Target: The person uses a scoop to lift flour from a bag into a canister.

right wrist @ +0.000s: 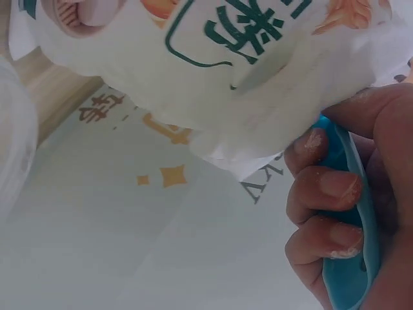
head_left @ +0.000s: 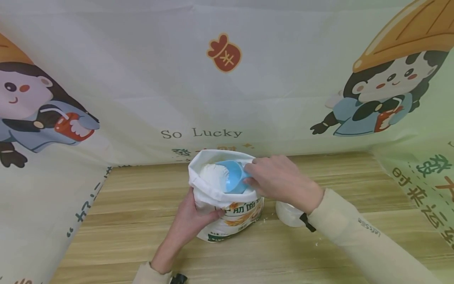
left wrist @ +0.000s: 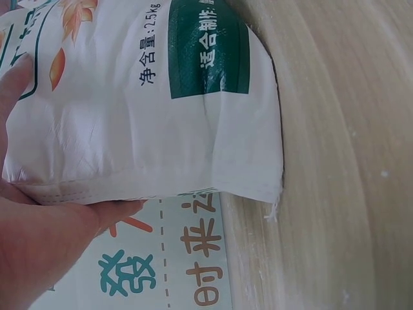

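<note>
Blue scoop (head_left: 232,175) inside the flour bag (head_left: 244,217), centre of the head view.
From my remote post I see the right hand (head_left: 280,179), fingers curled closed round the scoop's handle (right wrist: 347,284), beside white powder (head_left: 214,176). Lower left, the left hand (head_left: 191,219) grips the bag's side, thumb across its front. A translucent container (head_left: 288,215) stands right of centre.

A wood-grain table (head_left: 134,205) stands against a pale backdrop cloth (head_left: 142,79) that rises behind it and along both sides. On the cloth, two printed cartoon figures, one at left (head_left: 28,132) and one at right (head_left: 351,112), each carry a red cup with a straw. Between them are a red pouch motif (head_left: 225,57) and grey "So Lucky" lettering (head_left: 201,133); Chinese characters (head_left: 427,207) run down the right side.
</note>
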The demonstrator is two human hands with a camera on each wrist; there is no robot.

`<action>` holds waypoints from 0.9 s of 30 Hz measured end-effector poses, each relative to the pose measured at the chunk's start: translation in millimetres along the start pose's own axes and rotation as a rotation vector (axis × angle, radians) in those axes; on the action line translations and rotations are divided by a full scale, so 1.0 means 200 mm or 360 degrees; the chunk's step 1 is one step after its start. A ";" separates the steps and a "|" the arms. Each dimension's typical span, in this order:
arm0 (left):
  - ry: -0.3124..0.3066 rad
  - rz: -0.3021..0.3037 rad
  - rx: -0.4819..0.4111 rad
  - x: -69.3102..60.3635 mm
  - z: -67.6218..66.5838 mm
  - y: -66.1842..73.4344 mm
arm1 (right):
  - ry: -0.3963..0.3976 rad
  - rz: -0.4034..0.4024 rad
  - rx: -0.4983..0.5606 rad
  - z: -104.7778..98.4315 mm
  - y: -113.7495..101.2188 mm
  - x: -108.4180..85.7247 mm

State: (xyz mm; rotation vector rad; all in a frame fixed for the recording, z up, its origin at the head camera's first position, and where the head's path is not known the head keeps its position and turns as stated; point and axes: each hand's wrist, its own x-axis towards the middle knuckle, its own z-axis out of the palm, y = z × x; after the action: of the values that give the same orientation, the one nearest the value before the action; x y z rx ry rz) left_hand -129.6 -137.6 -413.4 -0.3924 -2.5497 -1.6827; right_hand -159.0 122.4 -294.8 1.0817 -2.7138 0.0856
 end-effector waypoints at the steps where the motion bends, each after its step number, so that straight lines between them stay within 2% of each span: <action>1: 0.0004 -0.0004 0.0001 0.00 0.00 0.00 | -0.0004 0.0008 0.0014 0.01 0.00 0.00; 7: 0.0020 -0.0006 0.0001 0.00 0.00 0.00 | -0.0012 0.0036 0.0115 0.04 0.04 -0.01; 21: 0.0021 -0.0044 0.0003 -0.01 0.01 0.01 | -0.0029 0.0116 0.0535 0.12 0.09 -0.03; 27: 0.0020 -0.0040 -0.0001 -0.01 0.01 0.01 | 0.0030 0.0124 0.0578 0.15 0.09 -0.04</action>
State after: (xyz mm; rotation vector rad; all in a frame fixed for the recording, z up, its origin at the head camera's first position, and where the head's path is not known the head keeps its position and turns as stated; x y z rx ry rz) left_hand -127.6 -136.0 -413.1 -0.3500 -2.5561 -1.6886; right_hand -170.1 137.3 -324.7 1.0525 -2.7891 0.6188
